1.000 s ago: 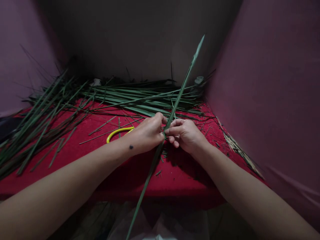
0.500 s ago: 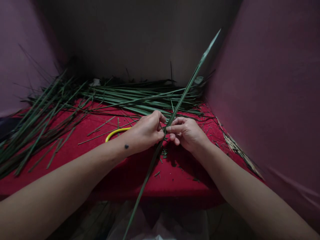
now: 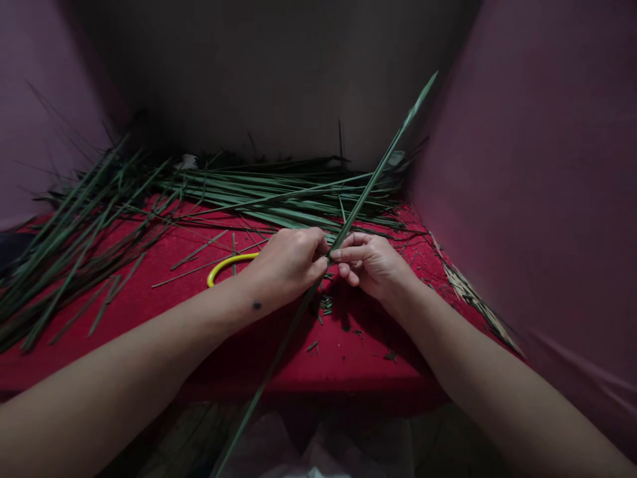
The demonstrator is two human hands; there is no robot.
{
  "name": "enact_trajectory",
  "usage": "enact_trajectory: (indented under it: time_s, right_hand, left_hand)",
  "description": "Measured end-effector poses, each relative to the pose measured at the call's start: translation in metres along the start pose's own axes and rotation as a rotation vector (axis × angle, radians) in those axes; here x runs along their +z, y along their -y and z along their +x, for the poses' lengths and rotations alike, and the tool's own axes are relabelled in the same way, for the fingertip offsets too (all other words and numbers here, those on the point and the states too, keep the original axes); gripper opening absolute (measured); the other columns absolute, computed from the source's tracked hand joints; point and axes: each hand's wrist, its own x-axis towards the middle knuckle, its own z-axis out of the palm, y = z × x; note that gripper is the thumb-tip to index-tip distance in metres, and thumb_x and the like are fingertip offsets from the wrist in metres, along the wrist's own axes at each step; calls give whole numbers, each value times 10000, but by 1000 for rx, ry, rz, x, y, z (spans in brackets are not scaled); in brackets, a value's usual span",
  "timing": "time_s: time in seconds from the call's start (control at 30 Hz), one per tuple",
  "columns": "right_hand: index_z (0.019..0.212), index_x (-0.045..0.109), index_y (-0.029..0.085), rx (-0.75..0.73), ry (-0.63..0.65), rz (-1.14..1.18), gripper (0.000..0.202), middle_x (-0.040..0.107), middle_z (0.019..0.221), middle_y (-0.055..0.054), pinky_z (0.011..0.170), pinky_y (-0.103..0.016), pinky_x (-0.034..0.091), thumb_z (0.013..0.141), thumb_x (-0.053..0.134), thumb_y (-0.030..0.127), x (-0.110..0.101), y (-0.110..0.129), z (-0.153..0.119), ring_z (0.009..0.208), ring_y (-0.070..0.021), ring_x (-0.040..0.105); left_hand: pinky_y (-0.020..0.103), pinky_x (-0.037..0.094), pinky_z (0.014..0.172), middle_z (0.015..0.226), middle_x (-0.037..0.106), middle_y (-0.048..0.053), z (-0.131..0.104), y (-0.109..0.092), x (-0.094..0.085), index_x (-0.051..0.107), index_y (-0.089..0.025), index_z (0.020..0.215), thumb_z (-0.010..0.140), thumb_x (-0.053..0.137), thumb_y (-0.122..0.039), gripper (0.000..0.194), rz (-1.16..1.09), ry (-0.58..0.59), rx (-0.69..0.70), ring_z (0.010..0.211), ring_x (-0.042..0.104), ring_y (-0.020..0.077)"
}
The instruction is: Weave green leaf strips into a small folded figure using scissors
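Note:
A long narrow green leaf (image 3: pixel 365 186) slants from the upper right down past the table's front edge. Near its middle, my left hand (image 3: pixel 297 264) pinches it, fingers curled in. Just to the right, my right hand (image 3: pixel 371 263) grips the same leaf between thumb and forefinger, its other fingers loosely bent. The two hands nearly touch, and the exact pinch point is partly hidden by fingers. Beside my left wrist shows a yellow curved handle (image 3: pixel 219 267); the rest of it is hidden behind the arm.
Several long green leaves (image 3: pixel 239 192) lie piled at the back of the red cloth (image 3: pixel 239 362), with another heap (image 3: pixel 74 226) on the left. Small cut bits (image 3: pixel 326 305) are scattered below the hands. Pale thin sticks (image 3: pixel 475 302) lie along the right wall (image 3: pixel 537 199).
The leaf's upper tip has dipped slightly, and its lower end has swung left. My left hand has turned a little, its wrist lower. The right hand has hardly moved.

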Motion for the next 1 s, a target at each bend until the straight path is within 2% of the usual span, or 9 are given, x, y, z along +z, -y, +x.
enact_trajectory:
  time_s: [0.17,0.43,0.57,0.77,1.0]
  right_hand:
    - [593,521,134,26,-23,32,169,552,440,17,265,-144,343,559,642,22,0,-3,2,340,-82,509]
    - [584,530,114,123,0,123,153,552,483,14,295,-128,363,586,604,-20,-2,-5,6,393,-79,554]
    - [577,528,108,119,-1,128,152,554,480,11,302,-130,368,589,604,-23,-2,-6,7,398,-88,563]
    - [577,525,100,116,-10,107,164,546,473,4,302,-136,367,606,593,-46,-1,-6,5,397,-99,567]
    - [592,511,105,125,-11,97,177,547,473,-4,312,-140,373,639,565,-56,2,-4,3,392,-98,560]
  left_hand:
    - [287,401,639,825,646,84,-3,3,10,600,-150,867,814,455,-226,172,192,-91,58,750,596,205]
    - [322,424,637,868,648,107,-6,3,14,628,-127,911,861,396,-239,262,324,-77,70,756,618,239]
    - [319,414,630,818,651,94,-5,2,15,634,-135,864,845,406,-232,248,339,-84,39,738,617,237]
    - [292,348,564,696,653,84,0,3,9,645,-150,719,795,420,-230,250,274,4,11,636,586,203]
    - [253,238,479,508,563,28,6,1,1,642,-143,611,734,465,-225,231,118,54,-69,463,438,108]
